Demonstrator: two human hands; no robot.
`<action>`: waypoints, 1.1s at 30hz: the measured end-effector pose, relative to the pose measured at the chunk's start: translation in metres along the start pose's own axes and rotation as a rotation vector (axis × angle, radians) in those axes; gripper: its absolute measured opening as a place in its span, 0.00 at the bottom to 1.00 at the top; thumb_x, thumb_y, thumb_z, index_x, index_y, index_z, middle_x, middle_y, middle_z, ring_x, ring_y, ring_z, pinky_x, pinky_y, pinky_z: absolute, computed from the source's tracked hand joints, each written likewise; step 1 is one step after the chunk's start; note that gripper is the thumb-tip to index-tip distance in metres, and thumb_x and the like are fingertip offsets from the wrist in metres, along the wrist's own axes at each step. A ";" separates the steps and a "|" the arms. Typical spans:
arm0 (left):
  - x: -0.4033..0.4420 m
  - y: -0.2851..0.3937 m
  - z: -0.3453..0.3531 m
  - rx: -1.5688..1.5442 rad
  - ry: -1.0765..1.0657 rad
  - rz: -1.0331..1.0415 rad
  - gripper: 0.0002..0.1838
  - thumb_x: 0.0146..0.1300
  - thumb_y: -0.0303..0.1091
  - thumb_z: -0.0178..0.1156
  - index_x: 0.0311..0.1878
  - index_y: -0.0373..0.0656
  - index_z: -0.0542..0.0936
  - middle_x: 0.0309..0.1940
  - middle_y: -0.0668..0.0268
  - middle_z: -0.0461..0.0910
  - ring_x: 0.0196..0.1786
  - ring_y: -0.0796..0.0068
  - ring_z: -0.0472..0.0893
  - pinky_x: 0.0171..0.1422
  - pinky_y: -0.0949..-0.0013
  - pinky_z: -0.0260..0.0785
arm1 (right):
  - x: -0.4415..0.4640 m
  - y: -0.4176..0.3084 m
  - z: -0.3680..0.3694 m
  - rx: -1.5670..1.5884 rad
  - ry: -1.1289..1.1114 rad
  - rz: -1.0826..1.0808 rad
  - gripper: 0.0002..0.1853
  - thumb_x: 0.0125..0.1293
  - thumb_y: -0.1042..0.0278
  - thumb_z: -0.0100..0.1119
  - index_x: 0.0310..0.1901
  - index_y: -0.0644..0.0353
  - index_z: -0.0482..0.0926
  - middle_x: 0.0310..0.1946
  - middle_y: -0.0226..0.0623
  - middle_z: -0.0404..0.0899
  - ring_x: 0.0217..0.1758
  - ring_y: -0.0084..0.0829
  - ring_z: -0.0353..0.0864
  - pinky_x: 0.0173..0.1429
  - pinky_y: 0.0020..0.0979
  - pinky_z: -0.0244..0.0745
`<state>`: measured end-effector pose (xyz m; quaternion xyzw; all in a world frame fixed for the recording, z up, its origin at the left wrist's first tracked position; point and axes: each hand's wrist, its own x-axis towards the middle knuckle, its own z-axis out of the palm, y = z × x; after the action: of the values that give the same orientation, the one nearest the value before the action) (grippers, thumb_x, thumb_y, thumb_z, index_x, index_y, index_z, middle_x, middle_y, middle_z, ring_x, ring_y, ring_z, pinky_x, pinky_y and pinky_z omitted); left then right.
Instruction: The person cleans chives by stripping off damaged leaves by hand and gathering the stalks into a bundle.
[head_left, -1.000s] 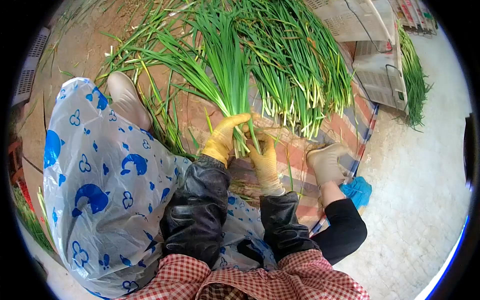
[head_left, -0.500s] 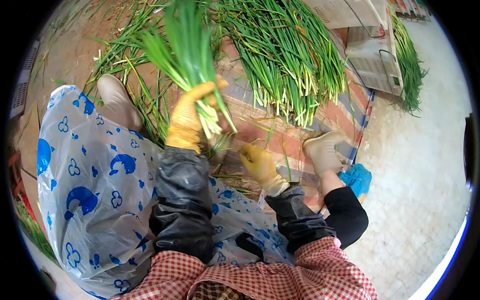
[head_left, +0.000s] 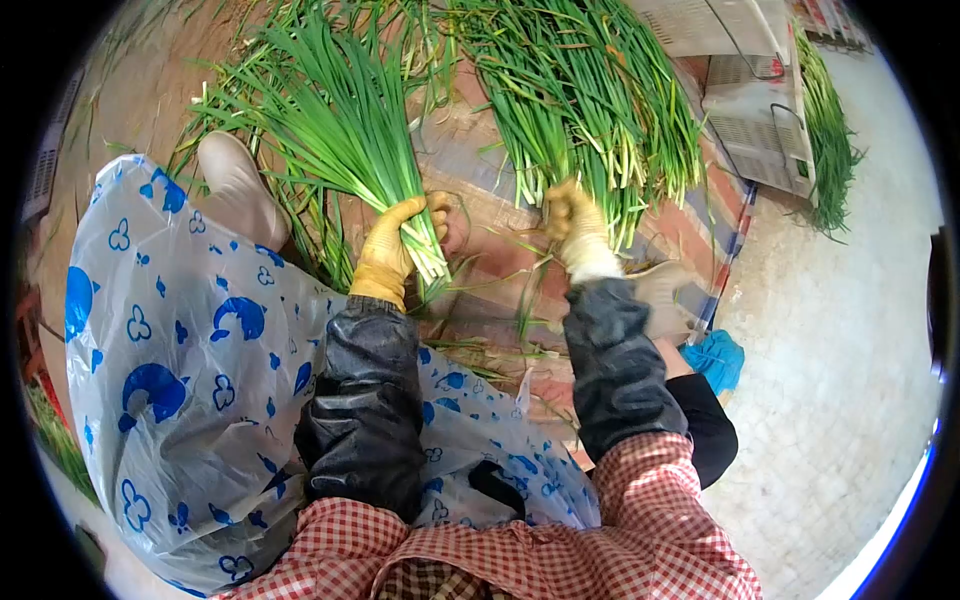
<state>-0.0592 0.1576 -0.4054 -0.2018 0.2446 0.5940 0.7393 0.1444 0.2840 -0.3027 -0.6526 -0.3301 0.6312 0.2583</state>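
Observation:
A fanned bunch of green leafy stalks [head_left: 345, 125] is held near its pale ends by my left hand [head_left: 400, 240], in a yellow glove with the fingers wrapped round it. My right hand [head_left: 578, 222], gloved the same way, is closed at the lower left edge of the large pile of stalks [head_left: 600, 90]. Its fingertips are at the pale stalk ends, and slight blur leaves it unclear whether they grip any.
Striped sheeting [head_left: 490, 260] lies under the pile. White crates [head_left: 750, 120] with more greens [head_left: 825, 140] stand at the upper right. Boots show at left [head_left: 240, 190] and right [head_left: 660, 295]. A blue cloth [head_left: 713, 360] is beside the right leg. Loose stalks lie at upper left.
Both hands were together at the bunch; they have parted. My left hand has moved left with the bunch, while my right hand has let go and moved up and right to the pile.

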 end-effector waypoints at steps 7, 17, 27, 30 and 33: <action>0.004 -0.014 -0.006 0.059 0.036 0.073 0.18 0.60 0.29 0.58 0.53 0.38 0.73 0.42 0.56 0.80 0.35 0.65 0.82 0.40 0.62 0.78 | -0.028 0.033 0.021 -1.236 0.143 -0.733 0.15 0.61 0.55 0.52 0.26 0.57 0.76 0.19 0.43 0.77 0.20 0.39 0.77 0.25 0.36 0.70; -0.014 -0.033 0.014 0.196 0.084 0.056 0.11 0.61 0.34 0.58 0.44 0.39 0.77 0.36 0.62 0.80 0.36 0.70 0.81 0.41 0.66 0.75 | -0.051 0.073 0.086 -1.599 0.042 -0.758 0.13 0.63 0.57 0.49 0.28 0.56 0.75 0.21 0.41 0.78 0.23 0.45 0.78 0.27 0.44 0.69; -0.020 -0.027 0.014 0.162 0.092 0.023 0.13 0.58 0.36 0.60 0.40 0.34 0.77 0.31 0.61 0.80 0.32 0.69 0.81 0.40 0.69 0.76 | -0.020 0.015 0.080 -1.294 0.009 -0.422 0.17 0.58 0.52 0.56 0.44 0.52 0.76 0.32 0.46 0.81 0.37 0.47 0.80 0.42 0.41 0.74; -0.023 -0.022 0.011 0.136 0.032 0.051 0.13 0.58 0.36 0.60 0.40 0.34 0.77 0.29 0.62 0.79 0.31 0.69 0.80 0.41 0.68 0.76 | -0.007 0.023 0.099 -1.368 -0.257 -0.614 0.13 0.60 0.57 0.55 0.42 0.54 0.78 0.31 0.45 0.80 0.35 0.46 0.80 0.39 0.40 0.74; -0.031 -0.019 0.014 0.090 -0.030 0.065 0.14 0.58 0.37 0.60 0.39 0.35 0.77 0.27 0.63 0.79 0.30 0.70 0.79 0.41 0.68 0.74 | 0.034 -0.005 0.087 -1.355 0.087 -0.837 0.12 0.60 0.58 0.54 0.40 0.55 0.78 0.33 0.42 0.81 0.34 0.45 0.80 0.39 0.37 0.74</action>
<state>-0.0438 0.1377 -0.3758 -0.1514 0.2665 0.6090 0.7316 0.0569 0.3058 -0.3272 -0.5134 -0.8494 0.1176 0.0336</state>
